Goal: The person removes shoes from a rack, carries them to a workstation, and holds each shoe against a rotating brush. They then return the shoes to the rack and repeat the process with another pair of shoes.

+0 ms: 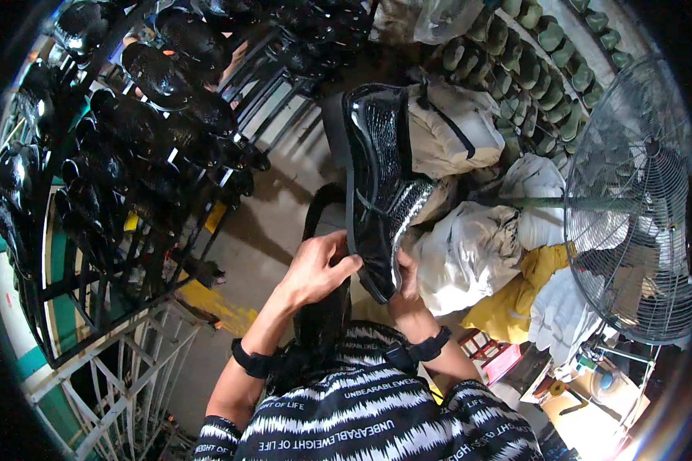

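In front of me a glossy black shoe (378, 154) is held up, its sole side facing left, its heel block at the far end and its narrower end near my body. My left hand (315, 269) is closed at the near end of the shoe, thumb against the sole's edge. On the right side of that same end, my right hand (409, 284) grips the shoe; some of its fingers are hidden behind it. A dark curved object (324, 203), perhaps another shoe, shows behind and below my left hand. Each wrist has a black band.
Racks of glossy black shoes (158, 73) stand at left, above a white lattice metal frame (131, 361). White sacks (469, 246) and a yellow sack (507, 296) lie right, beside a large caged fan (630, 207). Rows of greenish shoe-shaped pieces (530, 69) line the far right.
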